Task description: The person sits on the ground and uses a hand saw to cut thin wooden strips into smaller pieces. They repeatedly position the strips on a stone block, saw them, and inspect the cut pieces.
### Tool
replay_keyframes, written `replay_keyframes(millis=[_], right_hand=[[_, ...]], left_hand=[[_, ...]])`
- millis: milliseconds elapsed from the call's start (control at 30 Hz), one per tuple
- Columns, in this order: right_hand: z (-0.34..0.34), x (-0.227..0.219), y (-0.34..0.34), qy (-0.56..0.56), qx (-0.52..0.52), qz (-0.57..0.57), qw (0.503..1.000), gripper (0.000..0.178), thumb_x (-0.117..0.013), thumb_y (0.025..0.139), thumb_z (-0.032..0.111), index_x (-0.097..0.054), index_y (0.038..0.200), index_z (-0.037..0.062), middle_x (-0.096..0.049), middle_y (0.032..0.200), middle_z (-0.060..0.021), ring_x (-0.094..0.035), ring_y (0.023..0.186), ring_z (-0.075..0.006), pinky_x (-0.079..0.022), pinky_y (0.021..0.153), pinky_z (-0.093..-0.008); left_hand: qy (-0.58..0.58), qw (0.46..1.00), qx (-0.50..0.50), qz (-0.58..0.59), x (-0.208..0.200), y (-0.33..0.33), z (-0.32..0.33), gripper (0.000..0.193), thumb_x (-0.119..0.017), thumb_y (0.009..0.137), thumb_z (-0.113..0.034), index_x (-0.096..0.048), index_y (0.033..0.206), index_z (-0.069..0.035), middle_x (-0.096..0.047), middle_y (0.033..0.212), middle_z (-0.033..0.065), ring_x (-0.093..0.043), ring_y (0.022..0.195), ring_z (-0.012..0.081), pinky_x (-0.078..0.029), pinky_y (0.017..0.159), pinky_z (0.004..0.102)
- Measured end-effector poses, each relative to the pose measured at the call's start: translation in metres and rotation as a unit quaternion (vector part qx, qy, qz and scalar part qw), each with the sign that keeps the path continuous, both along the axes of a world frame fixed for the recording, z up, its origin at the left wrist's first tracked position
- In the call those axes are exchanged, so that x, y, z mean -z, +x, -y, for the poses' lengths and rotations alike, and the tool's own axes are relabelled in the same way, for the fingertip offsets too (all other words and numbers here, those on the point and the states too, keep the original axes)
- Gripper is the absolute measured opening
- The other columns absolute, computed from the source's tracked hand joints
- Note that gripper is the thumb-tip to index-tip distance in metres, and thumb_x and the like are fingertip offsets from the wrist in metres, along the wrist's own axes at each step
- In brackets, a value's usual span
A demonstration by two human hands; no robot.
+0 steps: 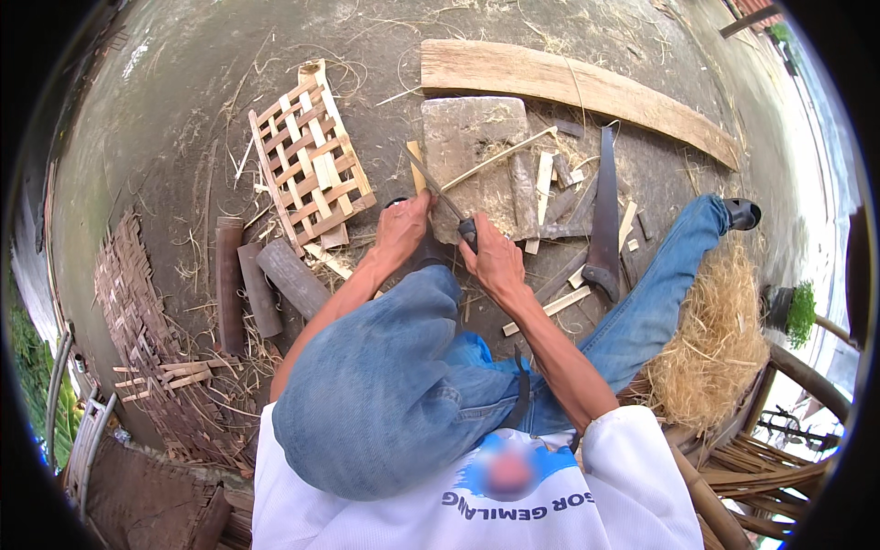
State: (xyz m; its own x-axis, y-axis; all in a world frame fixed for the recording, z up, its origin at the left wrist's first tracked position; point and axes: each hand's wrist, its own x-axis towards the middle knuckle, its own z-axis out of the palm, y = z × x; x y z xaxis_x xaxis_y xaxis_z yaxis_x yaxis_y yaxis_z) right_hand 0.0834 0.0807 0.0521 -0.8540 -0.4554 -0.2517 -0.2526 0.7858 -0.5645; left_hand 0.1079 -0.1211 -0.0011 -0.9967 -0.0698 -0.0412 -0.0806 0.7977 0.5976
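My left hand [401, 229] is closed around a pale bamboo strip [417, 167] that points away from me, just beyond my bent knee. In my right hand [496, 260] is a knife with a dark handle. Its narrow blade [444, 196] slants up to the left and crosses over the strip; I cannot tell whether the edge bites into it. A worn flat block [467, 137] lies right beyond the knife, with a thin stick [500, 158] resting across it. My left foot is mostly hidden behind the left hand and the knee.
A woven bamboo lattice panel [313, 156] lies at the left, near several cut bamboo tubes [293, 280]. To the right are a hand saw [604, 211], bamboo offcuts and a heap of shavings [715, 344]. A long plank [568, 87] stretches across the far side.
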Motion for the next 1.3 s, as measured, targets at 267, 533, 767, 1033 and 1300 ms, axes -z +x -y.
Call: replay_keyframes(millis=[267,533,767,1033,1300], right_hand=[[0.0018,0.0037,0.0017,-0.017,0.021,-0.001,1.0,0.033,-0.066,0.094,0.029,-0.048,0.114,0.0087,-0.069,0.096,-0.0218,-0.067,0.087,-0.0456,-0.052,0.07,-0.0544],[0.0018,0.0039,0.0015,-0.017,0.023,0.001,1.0,0.034,-0.066,0.095,0.03,-0.049,0.114,0.0082,-0.07,0.095,-0.0222,-0.068,0.088,-0.0455,-0.053,0.07,-0.0536],[0.0017,0.002,0.0012,-0.035,0.015,0.009,0.999,0.034,-0.067,0.093,0.027,-0.046,0.111,0.0072,-0.068,0.099,-0.0218,-0.067,0.087,-0.048,-0.051,0.068,-0.0577],[0.0024,0.0007,0.0011,-0.034,0.019,0.018,0.999,0.034,-0.067,0.093,0.027,-0.046,0.112,0.0073,-0.069,0.099,-0.0213,-0.067,0.087,-0.0482,-0.051,0.069,-0.0576],[0.0012,0.006,0.0006,-0.032,0.011,0.024,0.999,0.038,-0.068,0.092,0.026,-0.044,0.115,0.0072,-0.068,0.104,-0.0213,-0.067,0.091,-0.0478,-0.051,0.071,-0.0575]], left_hand=[[-0.01,1.0,0.003,0.017,-0.0041,-0.0007,-0.001,0.015,-0.048,0.101,-0.016,-0.054,0.101,-0.002,-0.069,0.089,0.0226,-0.067,0.08,0.0445,-0.05,0.066,0.0542],[-0.004,1.0,0.009,-0.011,0.0005,-0.0007,0.0,0.016,-0.047,0.104,-0.02,-0.051,0.104,-0.004,-0.067,0.083,0.0249,-0.065,0.078,0.0468,-0.048,0.063,0.0551],[-0.014,1.0,0.004,0.002,-0.0013,-0.0011,-0.0004,0.018,-0.048,0.103,-0.02,-0.052,0.1,-0.004,-0.068,0.085,0.0234,-0.066,0.079,0.0459,-0.049,0.064,0.0551],[-0.014,1.0,0.002,0.002,0.0017,-0.0013,-0.0002,0.017,-0.049,0.103,-0.02,-0.052,0.098,-0.004,-0.068,0.086,0.0224,-0.066,0.08,0.0452,-0.049,0.066,0.0546],[-0.032,0.998,0.005,0.055,-0.0044,-0.0036,-0.0011,0.013,-0.048,0.101,-0.017,-0.053,0.101,-0.004,-0.07,0.092,0.0207,-0.067,0.083,0.0438,-0.051,0.068,0.0528]])
